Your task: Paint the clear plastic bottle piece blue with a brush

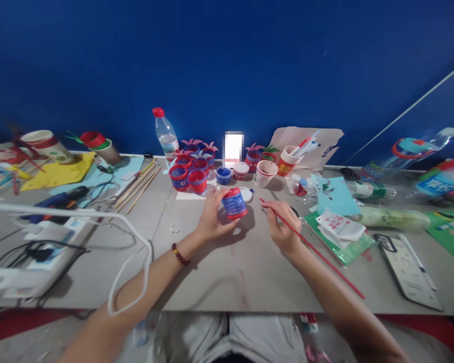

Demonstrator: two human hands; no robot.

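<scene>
My left hand (214,214) is closed round a small painted cup (234,203), its side streaked blue between red bands at both ends. The cup is tilted above the table. In my right hand (283,226) a paintbrush (329,264) with a long red handle is pinched, its bluish tip pointing at the cup but apart from it. A white lid (246,195) lies just behind the cup. Further back stand an open jar of blue paint (223,175), a second paint jar (241,171) and a paint-stained paper cup (266,174).
Several painted cups (197,182), some with leaf-like tops, cluster at back left beside a water bottle (166,133). Wooden sticks (136,189), a power strip (56,262) and a white cable (149,262) are left. A phone (406,272) and plastic packaging (344,257) lie right.
</scene>
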